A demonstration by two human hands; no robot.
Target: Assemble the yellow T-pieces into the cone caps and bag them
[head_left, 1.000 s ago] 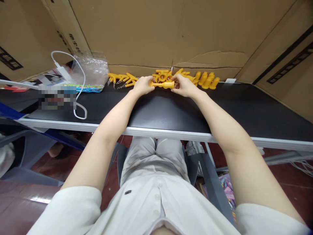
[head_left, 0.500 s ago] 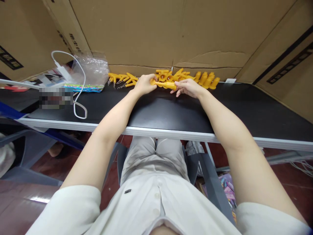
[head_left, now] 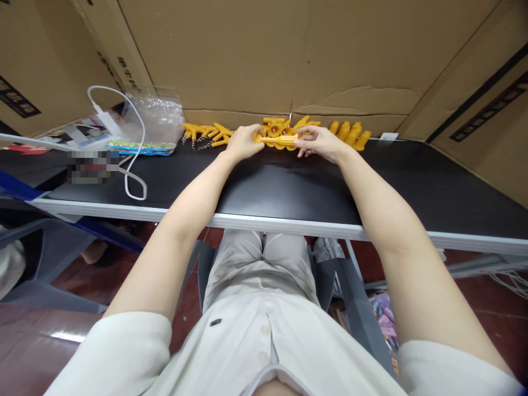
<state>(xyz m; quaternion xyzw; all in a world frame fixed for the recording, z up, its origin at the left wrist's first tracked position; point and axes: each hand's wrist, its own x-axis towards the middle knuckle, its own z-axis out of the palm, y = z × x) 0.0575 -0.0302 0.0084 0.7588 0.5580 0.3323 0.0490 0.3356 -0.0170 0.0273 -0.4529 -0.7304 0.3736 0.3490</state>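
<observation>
My left hand (head_left: 244,142) and my right hand (head_left: 318,143) are stretched to the far edge of the black table (head_left: 289,187). Between them they hold a long yellow plastic part (head_left: 279,140), lying roughly level. The left hand is curled round its left end. The right hand pinches its right end with thumb and fingers. Just behind the hands lies a heap of yellow plastic pieces (head_left: 284,127). Forked yellow pieces (head_left: 208,132) with small springs lie to the left, and a row of stubby yellow pieces (head_left: 350,135) to the right.
Cardboard sheets (head_left: 264,55) wall the table at the back and sides. At the left are a clear plastic bag (head_left: 152,116), a colourful flat packet (head_left: 138,148) and a white charger cable (head_left: 134,165). Grey chairs and red floor lie below the table's white front edge.
My right hand has shifted slightly right along the yellow part and up toward the heap, going from a full grip to a fingertip pinch. The left hand has barely moved.
</observation>
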